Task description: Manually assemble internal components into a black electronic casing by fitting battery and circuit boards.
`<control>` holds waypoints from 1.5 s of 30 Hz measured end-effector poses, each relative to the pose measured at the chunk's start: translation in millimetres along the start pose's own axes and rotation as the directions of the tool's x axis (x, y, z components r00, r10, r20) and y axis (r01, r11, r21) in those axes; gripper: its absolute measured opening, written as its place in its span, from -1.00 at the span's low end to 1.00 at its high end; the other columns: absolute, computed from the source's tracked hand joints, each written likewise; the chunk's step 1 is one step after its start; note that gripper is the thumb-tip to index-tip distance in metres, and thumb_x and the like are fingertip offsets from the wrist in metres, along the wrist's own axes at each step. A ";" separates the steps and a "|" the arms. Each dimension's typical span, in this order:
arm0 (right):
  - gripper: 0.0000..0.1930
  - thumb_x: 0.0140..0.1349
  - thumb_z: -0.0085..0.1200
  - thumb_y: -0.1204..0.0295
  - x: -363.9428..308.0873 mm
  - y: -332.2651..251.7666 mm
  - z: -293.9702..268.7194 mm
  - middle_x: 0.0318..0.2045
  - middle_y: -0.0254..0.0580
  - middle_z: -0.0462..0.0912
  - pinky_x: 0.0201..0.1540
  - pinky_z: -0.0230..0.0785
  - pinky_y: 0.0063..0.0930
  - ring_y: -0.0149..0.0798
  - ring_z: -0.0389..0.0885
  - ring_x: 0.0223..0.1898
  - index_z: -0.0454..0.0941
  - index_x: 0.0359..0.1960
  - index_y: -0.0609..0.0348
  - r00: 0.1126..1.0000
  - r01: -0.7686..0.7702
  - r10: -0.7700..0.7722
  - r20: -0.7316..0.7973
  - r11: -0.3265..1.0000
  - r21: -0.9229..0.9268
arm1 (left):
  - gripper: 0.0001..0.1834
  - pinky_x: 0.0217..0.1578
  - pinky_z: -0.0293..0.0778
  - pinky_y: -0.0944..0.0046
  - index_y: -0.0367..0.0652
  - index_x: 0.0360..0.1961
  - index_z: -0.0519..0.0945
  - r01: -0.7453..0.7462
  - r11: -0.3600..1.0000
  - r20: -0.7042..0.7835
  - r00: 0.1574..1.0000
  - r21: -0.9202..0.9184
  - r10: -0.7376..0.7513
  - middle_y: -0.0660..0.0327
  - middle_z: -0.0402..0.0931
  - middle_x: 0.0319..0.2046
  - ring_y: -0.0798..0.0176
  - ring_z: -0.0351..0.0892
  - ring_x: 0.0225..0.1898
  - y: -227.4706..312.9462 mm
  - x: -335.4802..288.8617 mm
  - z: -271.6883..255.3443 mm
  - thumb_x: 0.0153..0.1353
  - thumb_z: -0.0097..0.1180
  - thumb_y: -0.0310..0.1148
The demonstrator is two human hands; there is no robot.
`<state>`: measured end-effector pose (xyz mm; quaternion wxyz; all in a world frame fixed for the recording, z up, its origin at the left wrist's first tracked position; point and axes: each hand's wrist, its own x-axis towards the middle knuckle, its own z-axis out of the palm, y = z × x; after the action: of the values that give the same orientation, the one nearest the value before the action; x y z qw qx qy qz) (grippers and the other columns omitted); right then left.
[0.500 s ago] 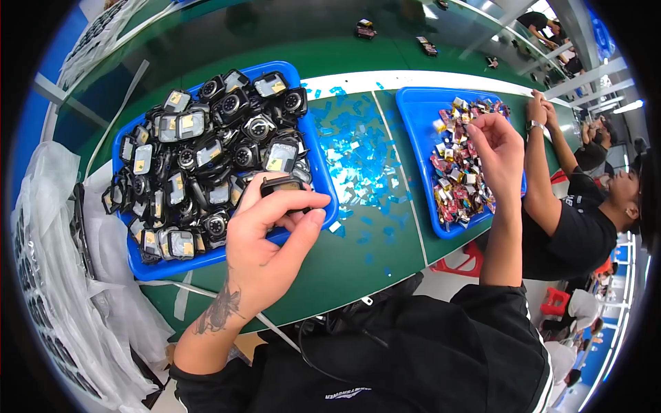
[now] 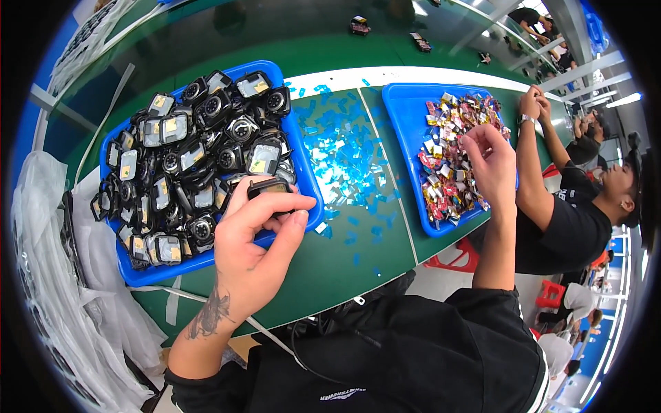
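Note:
My left hand [image 2: 258,237] is closed around a black smartwatch case [image 2: 268,186], thumb and forefinger pressed along its near side. It is held over the near right corner of a blue tray [image 2: 312,186] heaped with black watch cases [image 2: 180,160], some showing round sensor backs and others grey insides with yellowish stickers. My right hand [image 2: 492,165] hovers over a second blue tray [image 2: 399,113] of small red, white and gold parts [image 2: 451,162]. Its fingers are curled in toward the thumb; whether anything sits between them is hidden.
Blue film scraps [image 2: 344,158] litter the green table [image 2: 337,275] between the trays. Beyond a white strip [image 2: 337,79], a few small assemblies [image 2: 359,26] lie on a green surface. A co-worker [image 2: 578,220] stands close on the right. Clear plastic sheeting [image 2: 48,275] hangs at left.
The whole view has shifted slightly, moving the trays left in the picture. My right hand has come a little nearer over its tray. My left hand keeps its hold on the watch case.

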<state>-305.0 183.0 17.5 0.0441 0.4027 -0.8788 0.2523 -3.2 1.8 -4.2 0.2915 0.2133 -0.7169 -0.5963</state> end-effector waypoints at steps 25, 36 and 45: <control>-0.91 0.28 0.07 0.64 -67.5 -137.8 48.4 -0.22 -0.17 0.62 -0.10 0.43 -0.57 -0.39 0.61 -0.19 0.55 -0.21 0.35 0.906 -0.343 -0.201 0.373 0.168 0.924 | -0.55 -0.28 0.55 0.29 -0.10 -0.14 0.69 -0.258 0.889 0.110 0.966 0.378 0.234 0.09 0.43 -0.10 0.17 0.61 -0.23 13.7 1.3 7.4 -0.12 0.53 -0.32; -0.92 0.32 0.06 0.59 -60.7 -151.2 61.0 -0.34 -0.36 0.59 -0.29 0.26 -0.75 -0.63 0.47 -0.33 0.53 -0.19 0.32 0.900 -0.358 -0.179 0.396 0.212 0.909 | -0.88 -0.28 0.49 0.36 -0.22 -0.34 0.70 -0.048 0.986 0.022 0.999 0.157 0.045 0.13 0.51 -0.25 0.28 0.57 -0.28 6.7 -4.1 -2.9 0.05 0.34 -0.52; -0.93 0.31 0.08 0.56 -47.1 -143.8 47.8 -0.35 -0.35 0.56 -0.26 0.29 -0.72 -0.59 0.47 -0.33 0.52 -0.26 0.32 0.839 -0.390 -0.266 0.474 0.313 0.866 | -0.89 -0.33 0.48 0.11 -0.15 -0.34 0.62 -0.185 0.929 0.013 0.981 0.320 0.191 0.12 0.45 -0.22 0.04 0.57 -0.32 3.9 -2.8 -2.9 0.10 0.31 -0.45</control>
<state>-162.4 113.5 21.3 -0.4587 0.3668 -0.5492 0.5946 1.0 2.3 -0.5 0.3153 0.1935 -0.8185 -0.4395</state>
